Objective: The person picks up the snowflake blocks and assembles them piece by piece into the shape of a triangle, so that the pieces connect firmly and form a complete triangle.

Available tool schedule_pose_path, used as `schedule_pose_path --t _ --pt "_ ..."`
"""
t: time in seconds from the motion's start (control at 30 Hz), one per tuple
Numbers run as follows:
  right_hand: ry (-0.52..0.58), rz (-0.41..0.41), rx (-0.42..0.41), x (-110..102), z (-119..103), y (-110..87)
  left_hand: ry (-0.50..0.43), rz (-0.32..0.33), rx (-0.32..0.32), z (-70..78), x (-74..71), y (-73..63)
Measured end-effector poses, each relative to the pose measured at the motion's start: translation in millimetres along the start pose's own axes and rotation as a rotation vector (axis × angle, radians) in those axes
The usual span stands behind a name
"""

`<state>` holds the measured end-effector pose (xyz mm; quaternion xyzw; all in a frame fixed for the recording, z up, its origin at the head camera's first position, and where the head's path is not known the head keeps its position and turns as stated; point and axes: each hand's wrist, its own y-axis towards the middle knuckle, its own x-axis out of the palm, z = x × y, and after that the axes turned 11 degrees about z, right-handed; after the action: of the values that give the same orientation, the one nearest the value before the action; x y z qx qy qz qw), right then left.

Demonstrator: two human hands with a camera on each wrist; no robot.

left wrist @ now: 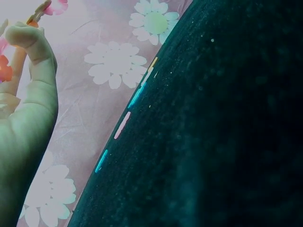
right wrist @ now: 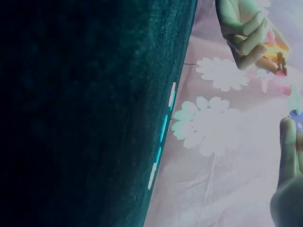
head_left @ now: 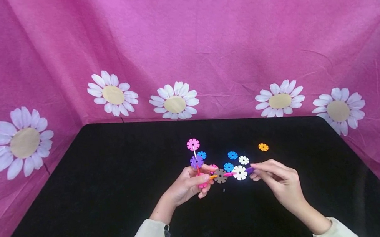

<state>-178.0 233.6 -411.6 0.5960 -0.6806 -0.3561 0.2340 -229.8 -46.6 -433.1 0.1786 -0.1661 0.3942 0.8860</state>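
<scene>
A chain of notched plastic discs, slotted into one another, is held up between both hands in the head view. My left hand (head_left: 188, 184) grips it near an orange disc (head_left: 213, 176), thumb in front. From there a purple disc (head_left: 196, 161) and a pink disc (head_left: 193, 144) extend away from me. Toward the right run a brown disc (head_left: 220, 176), an edge-on pink disc (head_left: 229, 174) and a white disc (head_left: 239, 172). My right hand (head_left: 283, 180) pinches a purple disc (head_left: 249, 170) at the white disc's right edge. In the right wrist view, fingertips (right wrist: 287, 125) meet this purple disc.
Loose discs lie on the black table (head_left: 114, 188) beyond the hands: several blue ones (head_left: 232, 155), a white one (head_left: 244, 160), a pink one (head_left: 213, 167). Farther right is a loose orange disc (head_left: 263, 147). A pink cloth (head_left: 202, 36) with daisies hangs around the table's far edges.
</scene>
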Motion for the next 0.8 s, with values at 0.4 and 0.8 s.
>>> schedule_pose_path --t 0.4,0.8 --pt "-0.099 0.008 -0.076 2.5 -7.9 -2.2 -0.004 -0.033 0.022 0.9 3.7 1.6" --pt "-0.156 0.039 -0.104 0.7 -6.2 -1.5 0.076 -0.020 0.033 6.6 4.6 0.8"
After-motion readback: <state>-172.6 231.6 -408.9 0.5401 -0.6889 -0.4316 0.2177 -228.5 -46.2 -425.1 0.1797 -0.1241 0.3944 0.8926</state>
